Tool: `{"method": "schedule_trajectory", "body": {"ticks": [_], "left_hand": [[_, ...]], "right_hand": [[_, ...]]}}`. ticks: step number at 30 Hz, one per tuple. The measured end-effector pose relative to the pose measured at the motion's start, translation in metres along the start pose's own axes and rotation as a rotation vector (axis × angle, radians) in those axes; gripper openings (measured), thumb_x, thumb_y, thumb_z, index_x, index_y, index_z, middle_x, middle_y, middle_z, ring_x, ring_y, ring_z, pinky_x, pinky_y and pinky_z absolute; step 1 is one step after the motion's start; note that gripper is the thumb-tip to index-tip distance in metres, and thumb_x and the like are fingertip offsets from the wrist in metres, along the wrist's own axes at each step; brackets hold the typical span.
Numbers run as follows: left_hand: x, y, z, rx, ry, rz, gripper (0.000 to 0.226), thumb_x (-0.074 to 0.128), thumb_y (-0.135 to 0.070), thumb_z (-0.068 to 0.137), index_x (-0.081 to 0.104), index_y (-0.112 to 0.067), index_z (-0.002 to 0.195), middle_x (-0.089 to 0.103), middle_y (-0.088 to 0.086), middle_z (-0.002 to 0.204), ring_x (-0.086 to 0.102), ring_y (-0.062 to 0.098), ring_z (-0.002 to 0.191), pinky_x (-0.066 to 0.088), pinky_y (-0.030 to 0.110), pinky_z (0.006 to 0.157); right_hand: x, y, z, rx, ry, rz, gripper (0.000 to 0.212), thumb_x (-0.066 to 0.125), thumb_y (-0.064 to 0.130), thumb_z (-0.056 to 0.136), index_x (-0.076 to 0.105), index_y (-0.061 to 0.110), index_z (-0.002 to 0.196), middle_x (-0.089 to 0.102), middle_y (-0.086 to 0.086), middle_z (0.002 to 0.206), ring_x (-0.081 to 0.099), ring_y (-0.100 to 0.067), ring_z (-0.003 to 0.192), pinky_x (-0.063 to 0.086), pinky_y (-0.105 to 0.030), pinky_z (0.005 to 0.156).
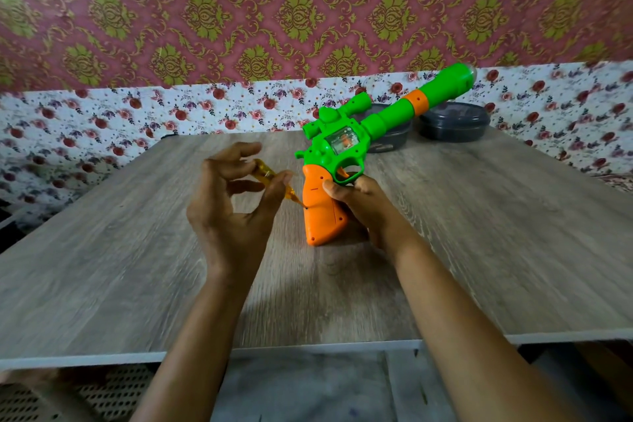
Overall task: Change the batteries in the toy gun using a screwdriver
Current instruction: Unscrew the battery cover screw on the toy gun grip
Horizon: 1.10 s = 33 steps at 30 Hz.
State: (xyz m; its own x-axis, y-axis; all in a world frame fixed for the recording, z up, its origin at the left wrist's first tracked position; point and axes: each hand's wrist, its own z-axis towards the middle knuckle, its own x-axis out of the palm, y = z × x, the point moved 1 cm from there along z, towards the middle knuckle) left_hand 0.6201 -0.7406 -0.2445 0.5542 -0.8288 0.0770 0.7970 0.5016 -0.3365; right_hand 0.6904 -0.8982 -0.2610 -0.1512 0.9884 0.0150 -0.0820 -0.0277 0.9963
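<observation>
A green toy gun point(373, 120) with an orange grip point(322, 212) stands on its grip's butt on the wooden table point(137, 267), barrel slanting up to the right. My right hand point(363, 205) holds the grip from the right side, thumb across its front. My left hand point(233, 202) pinches a small screwdriver point(274, 183) with a translucent amber handle between thumb and fingers. The screwdriver's tip touches a screw hole on the left face of the orange grip. No batteries are visible.
Two dark round lidded containers stand at the table's far edge, one point(452, 122) to the right of the barrel and one point(394, 134) partly hidden behind the gun. A floral cloth and patterned wallpaper back the table. The near table edge runs across the lower frame.
</observation>
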Motion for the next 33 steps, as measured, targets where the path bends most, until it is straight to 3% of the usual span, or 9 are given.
{"method": "schedule_trajectory", "body": {"ticks": [7,9,12,16,20,22,25,29,33], "left_hand": [[0.0043,-0.0025,-0.0045,0.087,0.075,0.082,0.018,0.059,-0.015,0.090,0.051,-0.014,0.106,0.065,0.000,0.103,0.065,0.004,0.088,0.054,0.020,0.070],[0.0023,-0.0005,-0.0033,0.076,0.058,0.075,0.024,0.065,-0.015,0.086,0.050,-0.014,0.104,0.064,-0.002,0.094,0.061,-0.003,0.081,0.050,0.014,0.068],[0.0014,0.0004,-0.0024,0.098,0.060,0.120,0.026,0.069,-0.023,0.084,0.052,-0.015,0.102,0.057,0.004,0.084,0.056,0.010,0.070,0.045,0.014,0.063],[0.0017,0.0013,-0.0012,0.098,0.029,0.113,0.027,0.073,-0.023,0.081,0.053,-0.012,0.095,0.049,0.005,0.091,0.053,0.008,0.067,0.047,0.018,0.058],[0.0028,-0.0027,-0.0028,0.010,0.029,0.053,0.033,0.066,-0.035,0.085,0.045,-0.016,0.103,0.056,-0.019,0.089,0.056,-0.003,0.069,0.049,0.029,0.053],[0.0023,-0.0015,-0.0030,0.041,0.041,0.094,0.028,0.064,-0.034,0.087,0.047,-0.016,0.101,0.061,-0.004,0.088,0.058,0.003,0.069,0.050,0.032,0.055],[0.0012,0.0000,-0.0022,0.043,0.048,0.100,0.023,0.058,-0.036,0.091,0.053,-0.018,0.104,0.065,0.015,0.087,0.062,0.011,0.071,0.053,0.025,0.060],[0.0006,0.0001,-0.0036,0.059,0.077,0.116,0.024,0.046,-0.027,0.099,0.056,-0.016,0.117,0.068,0.004,0.099,0.069,0.016,0.069,0.056,0.034,0.056],[0.0001,0.0010,-0.0011,0.069,0.043,0.124,0.021,0.055,-0.023,0.094,0.059,-0.014,0.113,0.068,0.006,0.092,0.063,0.011,0.064,0.049,0.018,0.058]], "right_hand": [[-0.0014,-0.0008,-0.0009,0.015,0.029,0.032,0.034,0.056,0.016,0.091,0.054,0.009,0.124,0.063,-0.005,0.106,0.061,-0.007,0.082,0.053,-0.017,0.058],[-0.0016,-0.0011,0.0003,0.010,0.025,0.024,0.035,0.056,0.017,0.090,0.054,0.009,0.124,0.063,-0.005,0.108,0.060,-0.007,0.083,0.051,-0.019,0.062],[-0.0003,-0.0018,0.0007,-0.003,0.015,0.016,0.035,0.057,0.016,0.090,0.054,0.008,0.124,0.064,-0.008,0.112,0.062,-0.012,0.089,0.051,-0.021,0.068],[0.0000,-0.0030,0.0018,-0.020,0.013,0.024,0.036,0.057,0.014,0.089,0.054,0.006,0.124,0.064,-0.012,0.118,0.061,-0.019,0.101,0.053,-0.022,0.074],[-0.0009,-0.0033,0.0024,0.005,0.022,0.020,0.038,0.059,0.018,0.089,0.054,0.009,0.125,0.063,-0.011,0.120,0.061,-0.022,0.107,0.052,-0.028,0.077],[-0.0004,-0.0027,0.0020,0.003,0.020,0.021,0.037,0.059,0.017,0.089,0.054,0.009,0.125,0.063,-0.011,0.120,0.061,-0.021,0.105,0.052,-0.026,0.076],[-0.0001,-0.0026,0.0015,0.000,0.014,0.012,0.036,0.058,0.016,0.089,0.054,0.008,0.124,0.063,-0.012,0.119,0.060,-0.020,0.102,0.051,-0.026,0.076],[-0.0001,-0.0027,0.0015,-0.001,0.013,0.006,0.036,0.057,0.017,0.090,0.054,0.007,0.125,0.063,-0.014,0.120,0.061,-0.022,0.104,0.051,-0.031,0.082],[0.0001,-0.0019,0.0015,-0.003,0.016,0.009,0.036,0.057,0.015,0.090,0.054,0.007,0.125,0.063,-0.014,0.120,0.060,-0.020,0.101,0.051,-0.027,0.078]]}}
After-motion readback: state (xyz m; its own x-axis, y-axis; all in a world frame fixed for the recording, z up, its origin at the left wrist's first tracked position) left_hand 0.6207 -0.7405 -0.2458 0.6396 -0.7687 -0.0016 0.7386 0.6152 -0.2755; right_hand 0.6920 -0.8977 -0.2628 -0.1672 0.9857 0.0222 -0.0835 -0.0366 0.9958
